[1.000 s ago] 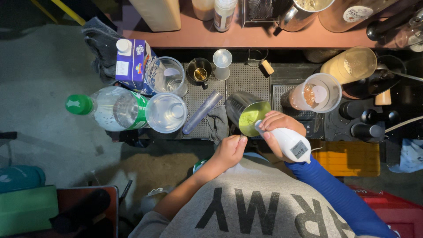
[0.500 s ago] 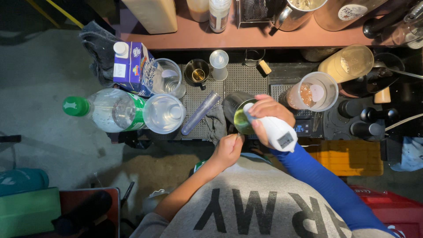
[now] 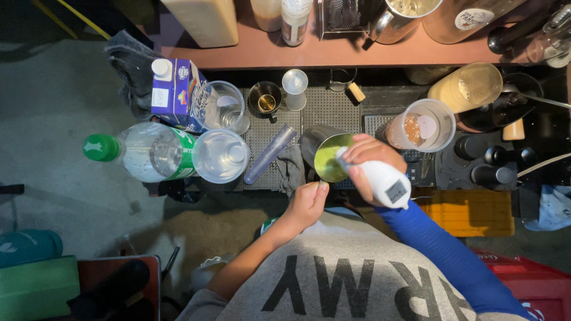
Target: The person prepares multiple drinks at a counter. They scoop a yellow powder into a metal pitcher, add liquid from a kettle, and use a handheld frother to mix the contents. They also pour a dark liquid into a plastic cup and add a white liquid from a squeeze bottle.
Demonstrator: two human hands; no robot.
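A white handheld frother (image 3: 380, 181) is gripped in the right hand (image 3: 369, 157) with its tip down in the green liquid of the steel cup (image 3: 327, 157) on the black drip mat (image 3: 333, 110), the cup's near rim being pinched by the closed left hand (image 3: 306, 205); mixing looks underway, nothing poured out yet.

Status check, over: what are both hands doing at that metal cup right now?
Right hand grips white handheld frother, tip in metal cup of green liquid. Left hand at cup's near rim. Grey cloth beside cup, not blocking.
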